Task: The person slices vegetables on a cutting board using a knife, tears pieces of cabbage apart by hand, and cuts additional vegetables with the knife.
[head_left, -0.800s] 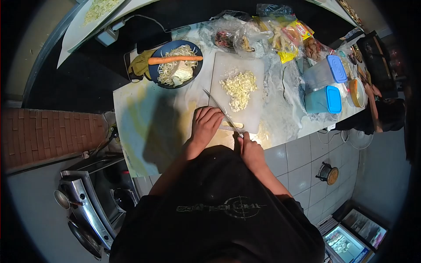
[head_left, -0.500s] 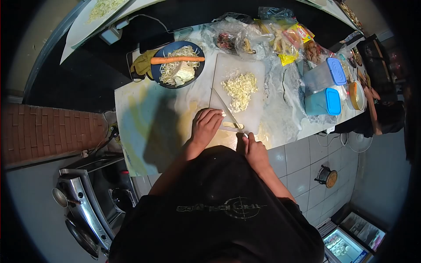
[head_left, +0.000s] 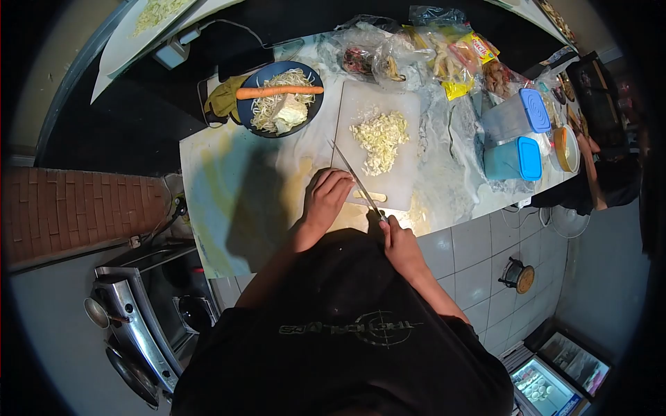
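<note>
My right hand point(head_left: 401, 241) is closed around the handle of a long kitchen knife point(head_left: 359, 183), near the front edge of the cutting board. The blade slants away to the far left across the board's left edge. Beside the blade, my left hand point(head_left: 329, 195) has its fingers curled together, fingertips at the white cutting board point(head_left: 401, 188); what they pinch, if anything, is hidden. A heap of pale chopped pieces point(head_left: 380, 141) lies on the board, beyond the knife.
Left of the board, a dark plate point(head_left: 248, 118) holds bean sprouts, a carrot point(head_left: 277, 91) and a pale cabbage piece point(head_left: 290, 113). Plastic bags point(head_left: 444, 59) lie at the back. Blue-lidded containers point(head_left: 529, 158) stand right. Another person's arm point(head_left: 591, 173) is at far right.
The knife and my right hand have shifted slightly left, bringing the blade against or close to my left fingertips. A small white piece seen at those fingertips earlier is now mostly hidden.
</note>
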{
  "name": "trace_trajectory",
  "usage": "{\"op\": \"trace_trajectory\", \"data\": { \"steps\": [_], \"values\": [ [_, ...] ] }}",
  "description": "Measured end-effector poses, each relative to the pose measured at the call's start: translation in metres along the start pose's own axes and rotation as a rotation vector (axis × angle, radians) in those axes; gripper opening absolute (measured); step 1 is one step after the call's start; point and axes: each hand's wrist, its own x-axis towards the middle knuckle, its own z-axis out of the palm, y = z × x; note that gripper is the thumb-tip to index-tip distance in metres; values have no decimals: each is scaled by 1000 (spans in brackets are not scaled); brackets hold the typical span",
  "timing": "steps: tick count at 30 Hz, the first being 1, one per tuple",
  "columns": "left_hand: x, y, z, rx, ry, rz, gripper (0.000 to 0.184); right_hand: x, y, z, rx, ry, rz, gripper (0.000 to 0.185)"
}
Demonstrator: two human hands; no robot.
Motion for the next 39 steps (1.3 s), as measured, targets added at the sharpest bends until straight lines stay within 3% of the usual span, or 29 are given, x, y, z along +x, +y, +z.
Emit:
{"op": "trace_trajectory", "data": {
  "steps": [27, 32, 35, 39],
  "values": [
    [1, 2, 0, 6, 9, -11, 15, 25, 2, 6, -270, 56, -50, 30],
    [2, 1, 1, 15, -70, -82, 17, 22, 7, -18, 119, -47, -43, 38],
    [6, 2, 0, 20, -70, -116, 17, 17, -5, -34, 251, -113, 72, 41],
    [10, -2, 5, -24, -74, -199, 18, 19, 8, -26, 288, -61, 73, 44]
  ]
}}
